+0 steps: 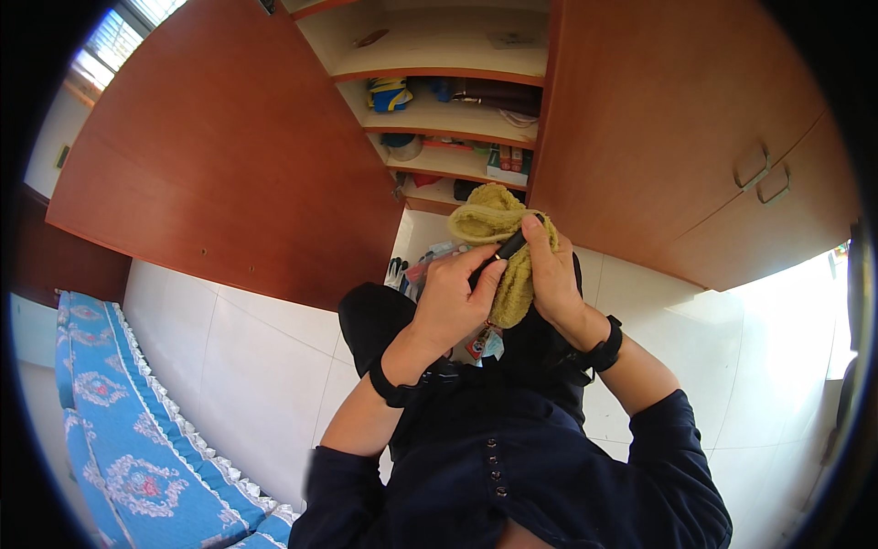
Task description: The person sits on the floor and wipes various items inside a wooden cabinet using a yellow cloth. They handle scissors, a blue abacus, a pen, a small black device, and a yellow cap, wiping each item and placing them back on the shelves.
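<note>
A slim black cylindrical object [509,248], like a pen, lies slantwise between my two hands. My left hand [456,291] grips its lower end between thumb and fingers. At its upper end, my right hand [554,271] presses it with the thumb against a folded yellow-green fluffy cloth [513,295]. Part of the cloth rises in loops above the hands, and part hangs down between them. The fingers of my right hand behind the cloth are hidden.
An open wooden cabinet with shelves [439,123] stands ahead, its large door [226,158] swung out at the left. Boxes [509,163] and a blue-yellow item [389,95] lie inside. Closed doors [658,123] are at the right. A blue floral-covered seat or bed [130,439] stands at the lower left.
</note>
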A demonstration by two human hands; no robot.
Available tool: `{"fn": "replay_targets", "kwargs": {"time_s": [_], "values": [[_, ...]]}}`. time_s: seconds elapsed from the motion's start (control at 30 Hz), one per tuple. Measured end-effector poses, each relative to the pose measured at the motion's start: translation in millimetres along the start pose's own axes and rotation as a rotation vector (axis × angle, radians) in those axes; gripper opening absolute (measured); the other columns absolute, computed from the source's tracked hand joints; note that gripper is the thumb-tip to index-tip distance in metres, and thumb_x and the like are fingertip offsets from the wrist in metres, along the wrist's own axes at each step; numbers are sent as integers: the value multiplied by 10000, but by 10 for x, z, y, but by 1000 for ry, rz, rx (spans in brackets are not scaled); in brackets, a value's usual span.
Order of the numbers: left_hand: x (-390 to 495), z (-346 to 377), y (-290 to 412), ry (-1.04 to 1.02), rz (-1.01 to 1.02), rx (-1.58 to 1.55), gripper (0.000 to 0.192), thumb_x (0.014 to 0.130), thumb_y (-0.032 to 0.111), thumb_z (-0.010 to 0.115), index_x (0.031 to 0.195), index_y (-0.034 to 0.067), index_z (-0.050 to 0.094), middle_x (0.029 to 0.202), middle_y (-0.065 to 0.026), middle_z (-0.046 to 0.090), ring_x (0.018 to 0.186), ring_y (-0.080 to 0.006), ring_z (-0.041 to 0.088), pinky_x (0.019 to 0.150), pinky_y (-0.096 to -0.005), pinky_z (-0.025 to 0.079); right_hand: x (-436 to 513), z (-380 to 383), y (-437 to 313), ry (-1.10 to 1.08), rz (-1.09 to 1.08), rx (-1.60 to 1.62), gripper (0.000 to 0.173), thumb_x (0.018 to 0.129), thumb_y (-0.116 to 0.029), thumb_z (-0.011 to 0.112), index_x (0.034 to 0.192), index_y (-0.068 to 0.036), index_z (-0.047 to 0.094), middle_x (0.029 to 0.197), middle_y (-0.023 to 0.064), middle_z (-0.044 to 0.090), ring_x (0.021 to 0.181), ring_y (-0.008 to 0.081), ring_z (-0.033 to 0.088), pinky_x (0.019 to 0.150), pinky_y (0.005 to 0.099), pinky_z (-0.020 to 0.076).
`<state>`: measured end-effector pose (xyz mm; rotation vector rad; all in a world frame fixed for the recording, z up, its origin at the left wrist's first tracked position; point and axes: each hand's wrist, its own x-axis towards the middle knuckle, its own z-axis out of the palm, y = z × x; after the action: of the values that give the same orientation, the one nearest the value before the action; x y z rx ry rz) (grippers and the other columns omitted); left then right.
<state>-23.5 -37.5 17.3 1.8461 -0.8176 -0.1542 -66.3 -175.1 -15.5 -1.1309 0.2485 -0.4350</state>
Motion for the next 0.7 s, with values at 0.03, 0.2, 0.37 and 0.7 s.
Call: {"fn": "replay_targets", "kwargs": {"time_s": [0.03,0.2,0.37,0.7], "values": [[-11,6,-4,-4,-24,-16,183,862,113,607,972,-32,629,722,-180,642,607,-270,624,569,-321,463,-13,13,8,2,-10,-14,312,961,-295,522,981,4,606,853,-18,598,777,48,504,678,212,436],[-2,-18,-63,-44,-110,-116,235,883,143,609,1021,-48,603,713,-124,653,587,-191,614,555,-284,457,-47,87,-5,45,3,-59,299,959,-274,534,989,13,611,895,-15,601,799,54,499,694,216,435],[100,-148,-122,66,-235,-549,252,947,217,552,1039,-12,604,637,-5,563,512,-46,466,456,-194,335,106,18,-173,-72,239,157,428,987,-378,413,1113,5,554,956,43,604,852,120,561,752,266,464],[437,-511,-352,477,-216,-1010,278,986,290,412,1035,52,548,593,0,464,394,-53,325,358,-204,244,1349,183,-779,-209,-428,-816,382,899,-194,538,1193,51,541,1115,204,609,987,263,601,856,343,456]]}}
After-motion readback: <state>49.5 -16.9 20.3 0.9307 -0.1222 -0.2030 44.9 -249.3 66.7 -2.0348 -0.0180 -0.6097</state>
